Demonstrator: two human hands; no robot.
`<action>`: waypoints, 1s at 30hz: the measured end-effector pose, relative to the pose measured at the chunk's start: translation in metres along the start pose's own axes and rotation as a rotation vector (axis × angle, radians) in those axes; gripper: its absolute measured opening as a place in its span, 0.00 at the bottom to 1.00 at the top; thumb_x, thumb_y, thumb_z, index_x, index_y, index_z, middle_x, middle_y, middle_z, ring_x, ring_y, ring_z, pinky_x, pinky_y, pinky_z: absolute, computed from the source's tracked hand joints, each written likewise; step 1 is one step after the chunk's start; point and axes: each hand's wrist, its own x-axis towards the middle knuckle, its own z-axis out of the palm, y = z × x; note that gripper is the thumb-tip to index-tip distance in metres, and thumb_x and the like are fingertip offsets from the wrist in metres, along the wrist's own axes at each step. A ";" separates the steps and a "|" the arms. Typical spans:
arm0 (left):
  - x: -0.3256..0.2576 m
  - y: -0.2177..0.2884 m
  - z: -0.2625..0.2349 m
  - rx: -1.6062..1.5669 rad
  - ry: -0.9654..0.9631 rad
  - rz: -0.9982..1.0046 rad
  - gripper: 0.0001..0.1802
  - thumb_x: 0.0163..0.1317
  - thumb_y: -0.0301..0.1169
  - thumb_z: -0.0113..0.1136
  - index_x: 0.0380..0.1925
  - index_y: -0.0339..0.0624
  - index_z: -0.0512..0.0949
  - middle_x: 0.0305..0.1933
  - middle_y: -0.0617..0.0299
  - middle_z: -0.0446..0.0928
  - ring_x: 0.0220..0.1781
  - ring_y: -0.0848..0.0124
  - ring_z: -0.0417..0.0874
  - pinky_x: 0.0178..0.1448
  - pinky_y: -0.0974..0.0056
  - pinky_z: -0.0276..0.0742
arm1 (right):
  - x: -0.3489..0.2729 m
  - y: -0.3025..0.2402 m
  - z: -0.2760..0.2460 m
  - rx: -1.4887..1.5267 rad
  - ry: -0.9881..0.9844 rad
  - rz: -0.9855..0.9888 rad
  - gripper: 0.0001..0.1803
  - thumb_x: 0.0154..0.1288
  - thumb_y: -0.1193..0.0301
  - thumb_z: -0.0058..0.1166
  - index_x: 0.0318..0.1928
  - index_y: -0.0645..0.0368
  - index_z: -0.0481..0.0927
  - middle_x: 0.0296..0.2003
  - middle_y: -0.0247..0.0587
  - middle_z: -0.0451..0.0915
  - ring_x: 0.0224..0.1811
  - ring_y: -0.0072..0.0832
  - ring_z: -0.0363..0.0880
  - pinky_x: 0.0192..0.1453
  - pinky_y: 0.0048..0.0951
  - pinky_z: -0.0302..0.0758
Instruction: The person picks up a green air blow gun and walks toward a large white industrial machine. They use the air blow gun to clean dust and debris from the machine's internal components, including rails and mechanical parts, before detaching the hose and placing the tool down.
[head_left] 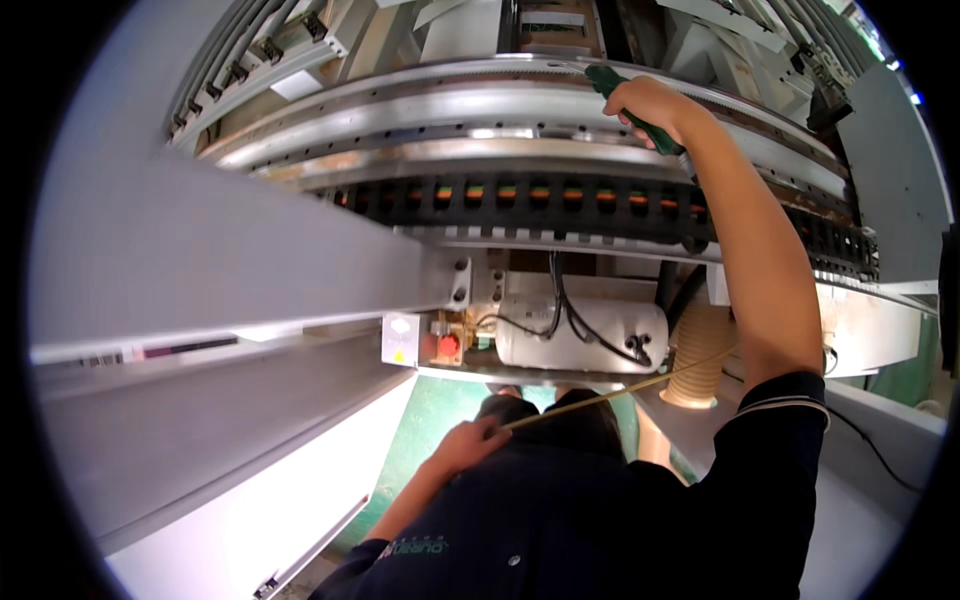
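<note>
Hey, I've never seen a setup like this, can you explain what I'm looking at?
There's no robot here: a person works bare-handed, and the one wide, curved picture comes from a camera on their head, looking down. The right hand grips a dark green, long-handled tool, its exact kind unclear, over long silvery metal rails on a large machine. The left hand, down by the body, holds a thin yellow hose or cord that passes behind the right arm. Below the rails run a black segmented chain and, lower, a white metal-looking cylinder.
</note>
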 end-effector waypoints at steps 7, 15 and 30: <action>-0.017 -0.046 -0.014 0.023 0.039 0.102 0.21 0.63 0.51 0.55 0.31 0.44 0.77 0.31 0.49 0.81 0.36 0.48 0.81 0.40 0.49 0.74 | -0.076 0.005 0.048 0.152 -0.071 0.207 0.15 0.59 0.64 0.56 0.23 0.59 0.69 0.14 0.38 0.67 0.14 0.26 0.64 0.21 0.30 0.65; -0.026 -0.085 -0.024 0.051 0.031 0.224 0.20 0.62 0.50 0.57 0.30 0.43 0.76 0.29 0.50 0.80 0.36 0.49 0.81 0.39 0.50 0.73 | -0.128 0.034 0.105 0.249 -0.059 0.204 0.14 0.60 0.60 0.57 0.29 0.58 0.75 0.19 0.42 0.78 0.17 0.28 0.77 0.19 0.28 0.69; -0.016 0.036 -0.037 -0.867 -0.266 0.691 0.22 0.67 0.37 0.59 0.55 0.40 0.67 0.51 0.57 0.74 0.52 0.73 0.76 0.50 0.66 0.72 | -0.227 0.025 0.246 0.950 0.089 -0.141 0.11 0.61 0.73 0.52 0.44 0.62 0.75 0.34 0.42 0.82 0.43 0.32 0.80 0.55 0.32 0.71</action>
